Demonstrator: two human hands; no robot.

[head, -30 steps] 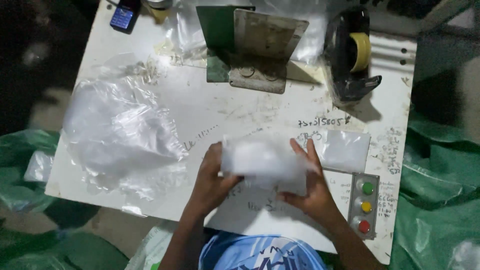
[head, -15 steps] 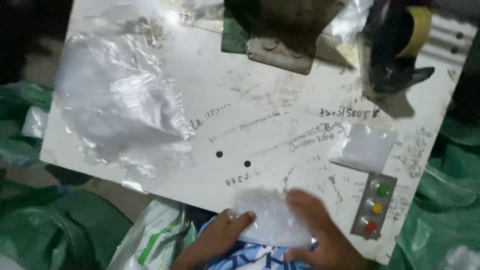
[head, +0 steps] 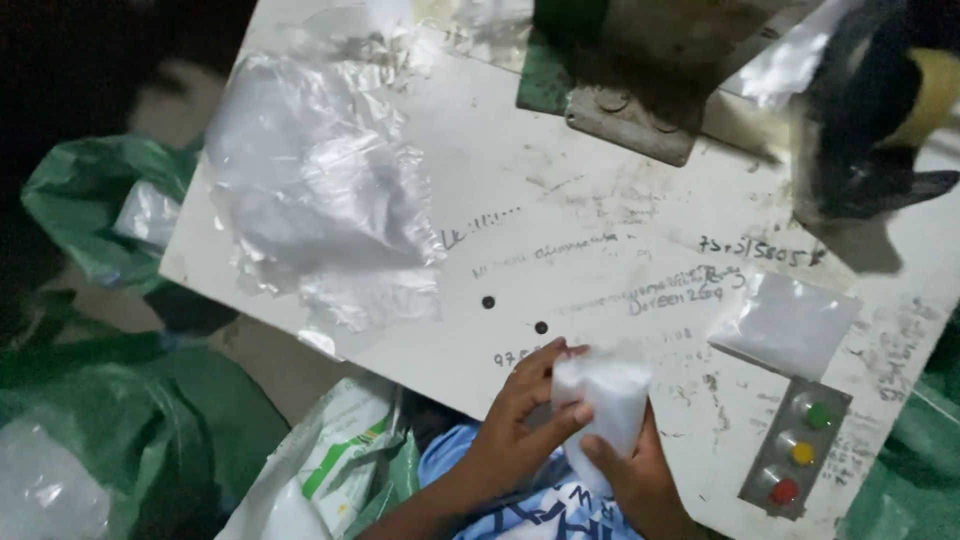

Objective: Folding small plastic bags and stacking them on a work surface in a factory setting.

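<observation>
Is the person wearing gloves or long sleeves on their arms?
No. The left hand and right hand are bare, no gloves. Both forearms are uncovered, with no sleeves showing. I see no watch or bracelet; rings are too blurry to tell.

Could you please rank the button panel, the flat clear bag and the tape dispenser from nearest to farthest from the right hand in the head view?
From the right hand:
1. Button panel, just to its right at the table edge.
2. Flat clear bag, above the panel.
3. Tape dispenser, at the far right corner.
</observation>
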